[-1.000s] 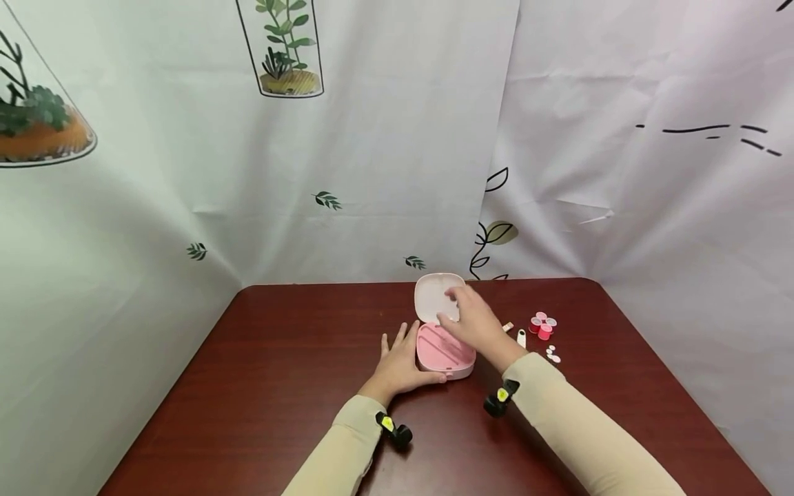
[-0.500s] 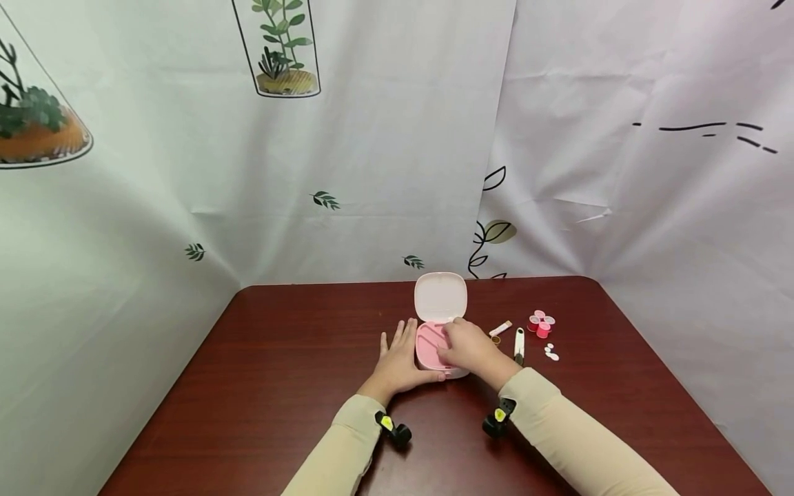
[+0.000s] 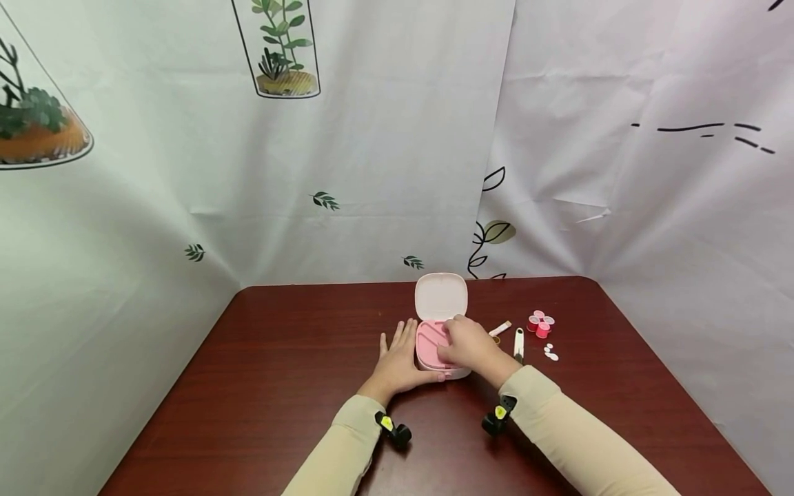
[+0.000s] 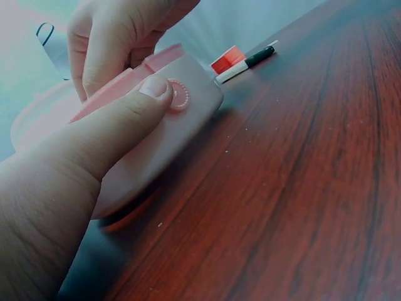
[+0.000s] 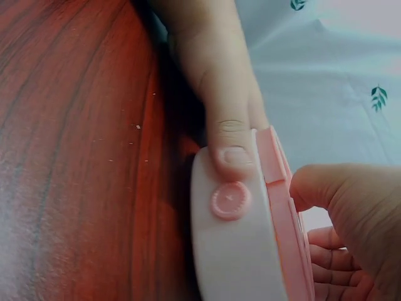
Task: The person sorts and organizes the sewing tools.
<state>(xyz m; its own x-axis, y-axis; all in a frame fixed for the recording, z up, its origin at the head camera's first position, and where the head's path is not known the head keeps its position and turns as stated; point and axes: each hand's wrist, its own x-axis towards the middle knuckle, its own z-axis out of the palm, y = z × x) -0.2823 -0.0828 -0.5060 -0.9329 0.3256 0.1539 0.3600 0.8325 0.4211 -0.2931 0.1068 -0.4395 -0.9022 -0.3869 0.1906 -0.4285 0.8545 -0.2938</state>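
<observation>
Bright, even light; soft shadows; wrist views blurred close up.

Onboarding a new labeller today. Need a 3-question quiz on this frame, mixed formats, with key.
1. True or false: the lid of the pink case is closed.
2. Multiple choice: where does the left hand thumb press? A) on the lid B) on the case's front wall, beside the round button C) on the table
3. Fill in: the right hand reaches into the ____ half of the case.

Key
1. False: it stands open.
2. B
3. Lower (tray) half; whether its fingers pinch anything is hidden.
</observation>
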